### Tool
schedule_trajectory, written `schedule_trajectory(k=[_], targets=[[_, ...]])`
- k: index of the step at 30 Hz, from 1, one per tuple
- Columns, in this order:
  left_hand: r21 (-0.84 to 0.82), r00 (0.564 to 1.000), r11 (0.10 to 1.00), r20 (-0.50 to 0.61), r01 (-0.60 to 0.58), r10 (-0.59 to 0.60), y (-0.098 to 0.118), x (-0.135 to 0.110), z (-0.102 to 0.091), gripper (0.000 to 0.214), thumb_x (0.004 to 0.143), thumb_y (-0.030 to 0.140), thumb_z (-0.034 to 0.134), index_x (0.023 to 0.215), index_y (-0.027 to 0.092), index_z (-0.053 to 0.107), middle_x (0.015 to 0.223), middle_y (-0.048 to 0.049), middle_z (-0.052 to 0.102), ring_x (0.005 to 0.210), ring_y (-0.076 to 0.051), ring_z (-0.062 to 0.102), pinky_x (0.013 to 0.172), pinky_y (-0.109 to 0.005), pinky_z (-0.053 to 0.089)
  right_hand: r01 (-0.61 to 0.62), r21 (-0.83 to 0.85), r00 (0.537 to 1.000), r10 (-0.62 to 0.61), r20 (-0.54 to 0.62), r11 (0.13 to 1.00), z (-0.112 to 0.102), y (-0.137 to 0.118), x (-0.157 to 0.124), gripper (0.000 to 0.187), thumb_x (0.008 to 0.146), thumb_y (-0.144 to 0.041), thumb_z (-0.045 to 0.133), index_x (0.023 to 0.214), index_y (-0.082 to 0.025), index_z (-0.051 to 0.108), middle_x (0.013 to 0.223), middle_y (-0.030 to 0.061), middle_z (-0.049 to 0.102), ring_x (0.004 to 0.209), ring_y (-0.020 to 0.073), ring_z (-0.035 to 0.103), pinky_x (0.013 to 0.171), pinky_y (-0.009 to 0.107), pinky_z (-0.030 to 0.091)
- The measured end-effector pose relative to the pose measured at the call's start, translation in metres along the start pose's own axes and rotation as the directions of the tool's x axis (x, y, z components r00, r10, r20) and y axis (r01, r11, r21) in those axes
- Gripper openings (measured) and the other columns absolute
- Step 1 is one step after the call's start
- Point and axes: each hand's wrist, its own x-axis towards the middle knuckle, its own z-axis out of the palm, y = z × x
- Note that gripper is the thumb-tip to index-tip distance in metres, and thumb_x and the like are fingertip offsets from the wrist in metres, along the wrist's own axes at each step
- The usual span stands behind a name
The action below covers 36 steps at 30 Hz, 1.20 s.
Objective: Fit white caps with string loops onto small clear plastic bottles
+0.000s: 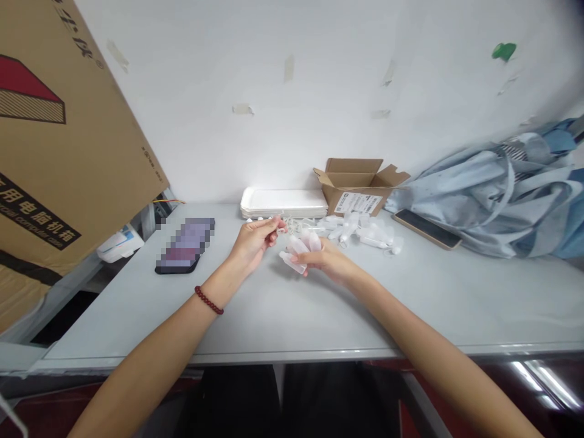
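Note:
My right hand (326,258) is closed around several translucent white plastic pieces (298,249), small and tube-like, fanned out between thumb and fingers. To its left, my left hand (260,240) is raised over the table with thumb and fingertips pinched together. Thin pale strands (292,225) lie right by those fingertips; what exactly they grip is too small to make out. Beyond my right hand spreads a loose pile of similar translucent pieces (351,228), some with small metal rings. A dark red bead bracelet (208,300) circles my left wrist.
Behind my hands, a stack of white trays (287,201) and an open small cardboard box (358,188) stand against the wall. One phone (185,246) lies left, another phone (426,229) right. Light blue bags (493,182) fill the right; a large carton (68,140) leans left.

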Motion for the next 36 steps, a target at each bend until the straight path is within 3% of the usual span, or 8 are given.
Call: schedule_trajectory(k=[12, 18, 21, 24, 26, 29, 32, 36], targets=[[-0.079, 0.997, 0.995, 0.045, 0.059, -0.055, 0.003, 0.002, -0.004, 0.027, 0.072, 0.035, 0.072, 0.072, 0.009, 0.066, 0.060, -0.0001, 0.053, 0.047, -0.003, 0.042, 0.047, -0.018, 0.036, 0.070, -0.152, 0.998, -0.070, 0.009, 0.986, 0.005, -0.012, -0.006, 0.022, 0.068, -0.032, 0.073, 0.067, -0.019, 0.055, 0.066, 0.0001, 0.054, 0.059, 0.0167, 0.052, 0.052, 0.030, 0.045], [0.094, 0.993, 0.995, 0.104, 0.039, -0.049, -0.009, -0.004, 0.005, 0.030, 0.076, 0.040, 0.067, 0.070, 0.010, 0.064, 0.055, 0.0022, 0.046, 0.044, -0.004, 0.040, 0.041, -0.018, 0.029, 0.102, -0.140, 0.994, -0.106, -0.019, 0.985, 0.001, -0.011, -0.008, 0.022, 0.068, -0.032, 0.071, 0.080, -0.017, 0.061, 0.074, 0.0008, 0.057, 0.064, 0.0166, 0.053, 0.050, 0.027, 0.044], [0.015, 0.999, 1.000, 0.038, -0.014, 0.013, -0.005, -0.002, 0.003, 0.028, 0.076, 0.038, 0.067, 0.069, 0.012, 0.060, 0.052, 0.0042, 0.041, 0.042, -0.004, 0.038, 0.039, -0.017, 0.028, 0.074, -0.175, 0.997, -0.070, 0.028, 0.982, 0.001, -0.011, -0.008, 0.019, 0.068, -0.032, 0.071, 0.073, -0.018, 0.059, 0.067, 0.0000, 0.055, 0.058, 0.0152, 0.050, 0.047, 0.026, 0.041], [-0.140, 0.989, 0.985, -0.123, -0.097, 0.080, 0.008, 0.007, -0.010, 0.027, 0.076, 0.034, 0.068, 0.066, 0.013, 0.055, 0.052, 0.0060, 0.037, 0.042, -0.003, 0.036, 0.039, -0.015, 0.028, 0.064, -0.170, 0.996, -0.052, 0.075, 0.983, 0.002, -0.009, -0.009, 0.018, 0.068, -0.031, 0.071, 0.069, -0.019, 0.058, 0.065, -0.0001, 0.054, 0.056, 0.0144, 0.049, 0.046, 0.025, 0.039], [-0.164, 0.983, 0.979, -0.156, -0.118, 0.093, 0.015, 0.013, -0.019, 0.027, 0.075, 0.033, 0.069, 0.065, 0.012, 0.056, 0.051, 0.0066, 0.036, 0.042, -0.002, 0.035, 0.039, -0.015, 0.029, 0.052, -0.168, 0.996, -0.040, 0.074, 0.984, 0.003, -0.008, -0.009, 0.017, 0.068, -0.030, 0.070, 0.070, -0.018, 0.058, 0.066, 0.0003, 0.054, 0.056, 0.0145, 0.049, 0.045, 0.025, 0.039], [-0.017, 0.998, 0.998, -0.023, -0.056, 0.056, 0.019, 0.012, -0.025, 0.024, 0.070, 0.032, 0.073, 0.071, 0.010, 0.063, 0.052, 0.0051, 0.040, 0.044, -0.003, 0.038, 0.041, -0.016, 0.030, 0.044, -0.159, 0.998, -0.037, 0.043, 0.986, 0.002, -0.006, -0.009, 0.018, 0.067, -0.029, 0.071, 0.070, -0.018, 0.057, 0.066, 0.0005, 0.055, 0.056, 0.0147, 0.050, 0.045, 0.025, 0.039], [0.189, 0.977, 0.980, 0.189, 0.059, -0.095, 0.015, 0.004, -0.017, 0.028, 0.065, 0.032, 0.077, 0.080, 0.010, 0.070, 0.053, 0.0038, 0.043, 0.046, -0.005, 0.038, 0.042, -0.018, 0.030, 0.026, -0.154, 0.999, -0.021, 0.030, 0.988, 0.003, -0.006, -0.008, 0.018, 0.065, -0.028, 0.070, 0.071, -0.016, 0.057, 0.065, 0.0004, 0.055, 0.055, 0.0142, 0.050, 0.044, 0.024, 0.040], [0.369, 0.941, 0.929, 0.314, -0.001, -0.123, 0.008, -0.006, -0.004, 0.030, 0.066, 0.037, 0.075, 0.085, 0.013, 0.074, 0.057, 0.0001, 0.052, 0.046, -0.005, 0.033, 0.043, -0.020, 0.028, -0.028, -0.165, 0.992, 0.047, 0.116, 0.986, 0.005, -0.006, -0.007, 0.019, 0.066, -0.027, 0.068, 0.077, -0.015, 0.060, 0.064, -0.0002, 0.056, 0.052, 0.0125, 0.050, 0.044, 0.023, 0.040]])
